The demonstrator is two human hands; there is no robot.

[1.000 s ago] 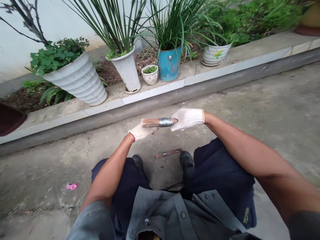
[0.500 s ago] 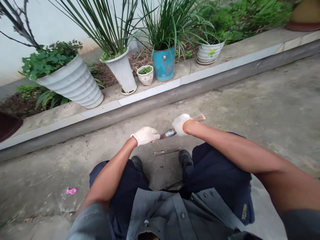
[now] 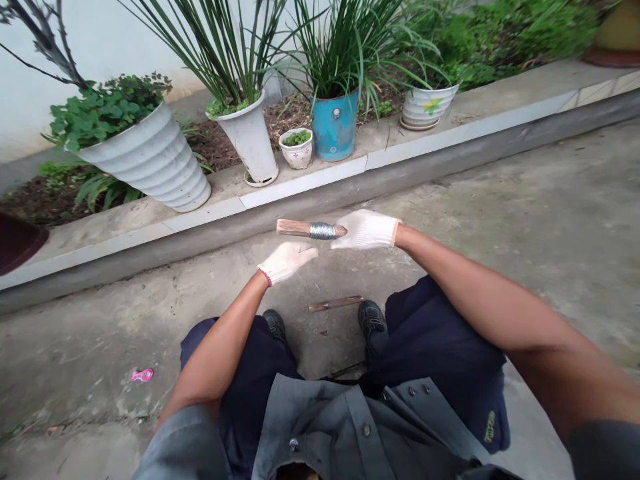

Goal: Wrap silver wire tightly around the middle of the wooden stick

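My right hand point(image 3: 367, 229), in a white knit glove, holds a short wooden stick point(image 3: 293, 228) by its pointed right end. Silvery wire point(image 3: 323, 231) is wound in a tight band around the stick near that end. The blunt end points left. Just below the stick is my left hand point(image 3: 289, 261), also gloved; its fingers reach right, apart from the wood, and I see nothing in them. A thin wooden stick point(image 3: 335, 303) lies on the concrete between my shoes.
A raised bed edge point(image 3: 305, 190) runs across in front, carrying a ribbed white pot point(image 3: 155, 163), a tall white pot point(image 3: 250, 143), a small pot point(image 3: 297, 155), a blue bucket point(image 3: 334, 130) and a low white pot point(image 3: 427, 107). A pink object point(image 3: 142, 375) lies at left.
The wire-wound stick has moved up and left, and its long end now points left instead of right. My left hand has come off it; my right hand has turned with it.
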